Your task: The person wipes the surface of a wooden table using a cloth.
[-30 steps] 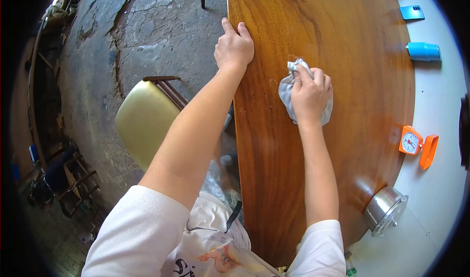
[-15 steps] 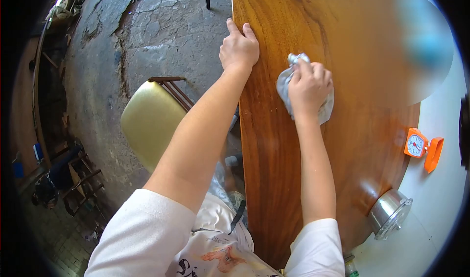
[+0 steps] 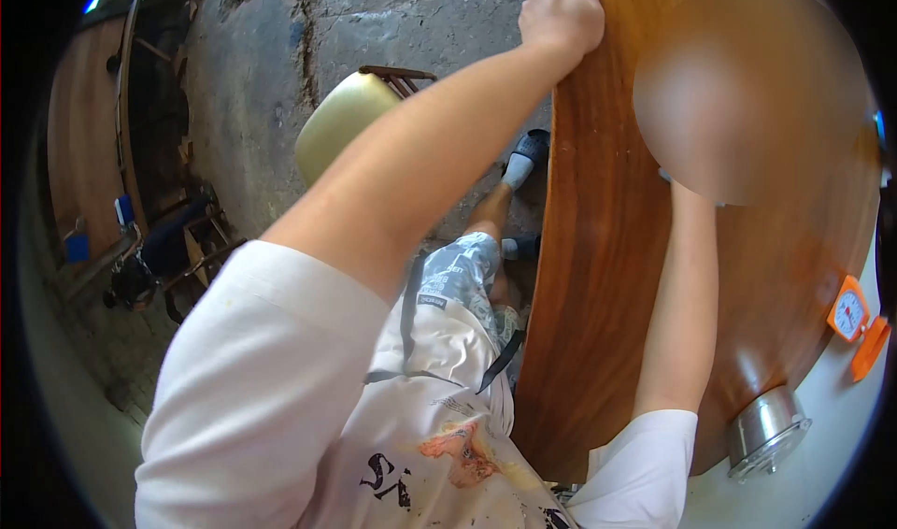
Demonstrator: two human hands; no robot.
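My left hand [image 3: 563, 10] rests on the near edge of the brown wooden tabletop [image 3: 598, 211], its thumb and forefinger apart and nothing visible in it. The other fingers are curled toward the table's side. A round blurred patch covers my right hand over the tabletop, so its fingers do not show. Only the forearm comes out below the blur. Small pale bits at the patch's lower rim may be cloth, but I cannot tell.
A yellow-green padded chair [image 3: 344, 122] stands on the rough floor at the left. Beyond the table's right edge are an orange scale [image 3: 848, 312], an orange tray [image 3: 870, 350] and a metal pot [image 3: 768, 433]. My feet are beside the table.
The view has shifted, so the table and both arms sit farther right and higher up. My right hand, seen before gripping a grey-white cloth, is now behind the blur.
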